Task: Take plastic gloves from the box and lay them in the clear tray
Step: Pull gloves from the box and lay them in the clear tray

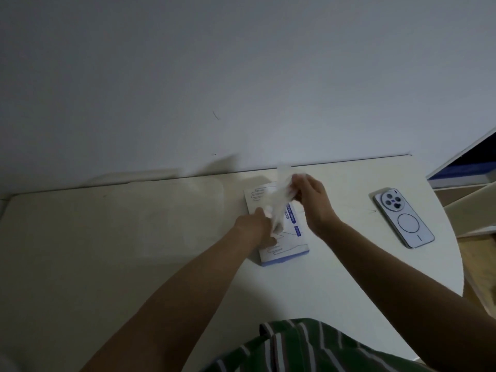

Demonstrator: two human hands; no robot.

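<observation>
glove (280, 202) thin, translucent, seemingly crumpled between both hands

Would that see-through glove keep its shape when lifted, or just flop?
Probably floppy: the glove droops crumpled from the right hand above the box. It is likely very light, since a grip at one end lifts it. Its film looks thin and see-through, so it may cling or tear.

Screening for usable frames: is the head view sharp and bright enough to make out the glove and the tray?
Head view: the light is dim and flat; the glove in the right hand is smeared by motion blur; the clear tray barely shows against the cream table; the phone is sharp.
</observation>
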